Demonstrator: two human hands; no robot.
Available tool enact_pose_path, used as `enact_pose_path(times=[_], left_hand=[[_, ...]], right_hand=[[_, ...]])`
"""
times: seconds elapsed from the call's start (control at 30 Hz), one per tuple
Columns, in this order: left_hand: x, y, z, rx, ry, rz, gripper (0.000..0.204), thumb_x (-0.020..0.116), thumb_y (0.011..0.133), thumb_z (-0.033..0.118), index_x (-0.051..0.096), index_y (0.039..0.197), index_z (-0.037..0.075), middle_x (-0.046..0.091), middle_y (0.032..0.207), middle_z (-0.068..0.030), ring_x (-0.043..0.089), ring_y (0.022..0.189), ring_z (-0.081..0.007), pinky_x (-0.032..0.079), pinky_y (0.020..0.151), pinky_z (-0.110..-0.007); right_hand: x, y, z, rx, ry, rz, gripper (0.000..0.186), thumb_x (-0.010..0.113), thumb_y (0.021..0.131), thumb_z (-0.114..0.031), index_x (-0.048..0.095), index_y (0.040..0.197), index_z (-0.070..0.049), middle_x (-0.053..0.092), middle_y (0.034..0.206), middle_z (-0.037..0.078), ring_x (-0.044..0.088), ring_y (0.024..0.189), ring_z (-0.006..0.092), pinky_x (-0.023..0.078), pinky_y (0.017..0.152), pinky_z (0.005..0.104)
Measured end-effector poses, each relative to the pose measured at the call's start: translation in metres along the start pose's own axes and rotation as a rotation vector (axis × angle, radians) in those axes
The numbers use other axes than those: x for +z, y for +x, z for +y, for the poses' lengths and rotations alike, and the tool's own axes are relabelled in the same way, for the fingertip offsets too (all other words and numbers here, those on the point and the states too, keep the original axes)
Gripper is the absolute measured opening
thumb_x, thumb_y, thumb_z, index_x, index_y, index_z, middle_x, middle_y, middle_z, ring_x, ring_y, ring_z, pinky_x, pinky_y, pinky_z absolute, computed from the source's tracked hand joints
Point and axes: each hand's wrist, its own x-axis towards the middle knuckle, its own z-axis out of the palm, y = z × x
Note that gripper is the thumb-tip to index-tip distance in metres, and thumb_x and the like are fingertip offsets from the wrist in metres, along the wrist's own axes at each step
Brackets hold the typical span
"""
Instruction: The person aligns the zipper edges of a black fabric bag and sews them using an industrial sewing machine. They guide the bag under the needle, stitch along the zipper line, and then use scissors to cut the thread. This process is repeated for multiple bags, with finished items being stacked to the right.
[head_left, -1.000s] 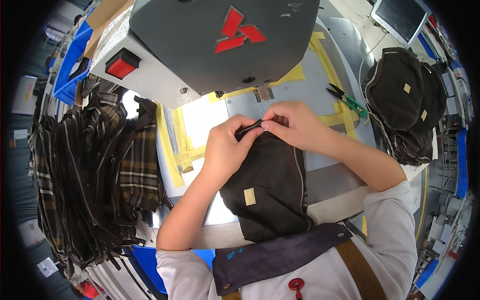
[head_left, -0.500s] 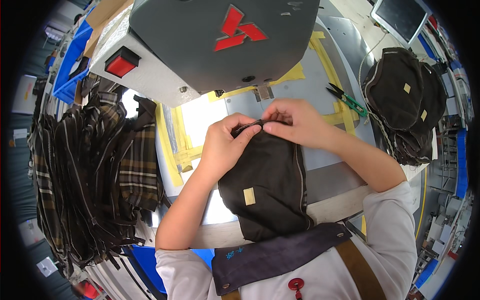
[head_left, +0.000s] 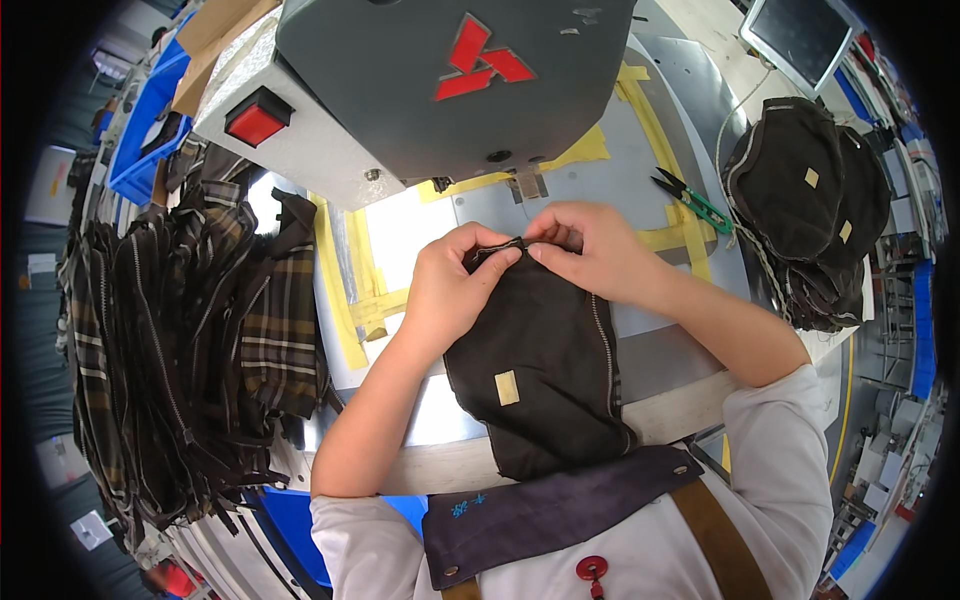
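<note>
A dark brown fabric piece point(head_left: 545, 370) hangs from my hands toward my lap over the table's front edge. It has a zipper point(head_left: 605, 350) along its right side and a small pale yellow tag point(head_left: 508, 387) on its face. My left hand point(head_left: 458, 280) pinches the top edge between thumb and fingers. Close beside it, my right hand point(head_left: 590, 248) is closed on the same edge, thumb and fingertips together. Both hands are just in front of the grey sewing machine head point(head_left: 450, 90), below its presser foot point(head_left: 527, 184), and the cloth is apart from the foot.
Plaid and dark zippered pieces point(head_left: 160, 340) are heaped at the left. More dark fabric pieces point(head_left: 785, 175) with pale tags lie stacked at the right, near green-handled thread snips point(head_left: 705, 208). Yellow tape point(head_left: 352, 270) marks the machine bed. A screen point(head_left: 800, 40) stands at the far right.
The lower part of the fabric has shifted slightly to the right. Both hands keep their pinch on the top edge, almost unmoved.
</note>
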Motion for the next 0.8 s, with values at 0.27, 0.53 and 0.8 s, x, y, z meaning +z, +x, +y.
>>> enact_pose_path(times=[0.27,0.53,0.8], left_hand=[[0.007,-0.003,0.002,0.071,0.035,0.027,0.013,0.073,0.084,0.008,0.067,0.091,-0.001,0.068,0.077,-0.0056,0.061,0.070,-0.0105,0.049,0.068,-0.025],[0.004,-0.004,0.008,0.043,0.072,0.040,0.013,0.072,0.085,0.007,0.066,0.093,-0.002,0.067,0.084,-0.0020,0.060,0.077,-0.0074,0.049,0.074,-0.023],[0.006,-0.003,0.001,0.076,0.017,0.038,0.011,0.070,0.086,0.005,0.065,0.094,-0.001,0.067,0.085,-0.0022,0.060,0.078,-0.0073,0.049,0.075,-0.023]], right_hand=[[-0.003,0.002,-0.005,-0.102,-0.056,-0.031,0.009,0.065,0.089,-0.008,0.063,0.092,0.000,0.061,0.077,0.000,0.055,0.069,0.0058,0.046,0.063,0.0228],[-0.011,0.002,0.000,-0.060,-0.093,-0.051,0.019,0.071,0.083,-0.017,0.066,0.091,0.000,0.066,0.078,0.008,0.062,0.071,0.0161,0.051,0.068,0.0298],[-0.001,-0.001,0.002,-0.006,-0.102,0.036,0.018,0.070,0.082,-0.015,0.066,0.090,0.001,0.066,0.081,0.011,0.063,0.072,0.0174,0.051,0.067,0.0310]])
